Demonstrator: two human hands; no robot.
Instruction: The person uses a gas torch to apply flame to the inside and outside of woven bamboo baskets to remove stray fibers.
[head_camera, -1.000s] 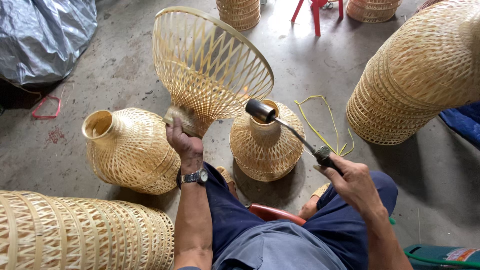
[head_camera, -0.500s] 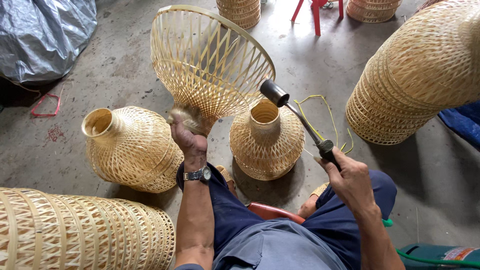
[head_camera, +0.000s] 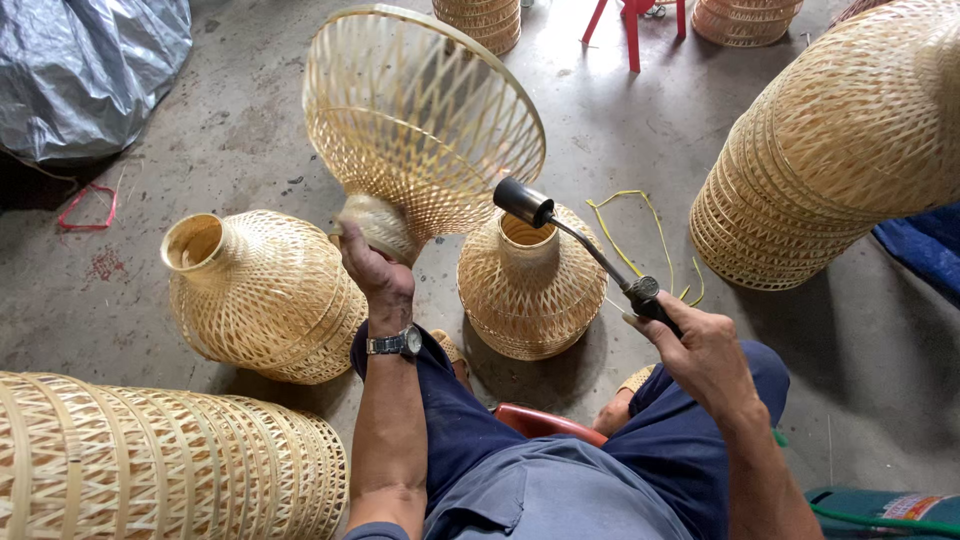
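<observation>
A bottle-shaped woven basket lies on its side on the concrete floor at left, mouth toward the left. A second, rounder basket stands upright at centre, mouth up. A long woven stack lies across the near left corner. A large stack of woven shades fills the right side, tilted. Two more woven pieces, one at far centre and one at far right, flank the legs of a red stool. Grey plastic sheeting is bunched at far left, a red loop just near it. Yellow cord trails between the centre basket and the right stack. Blue cloth shows at the right edge, and a green box sits in the near right corner.
</observation>
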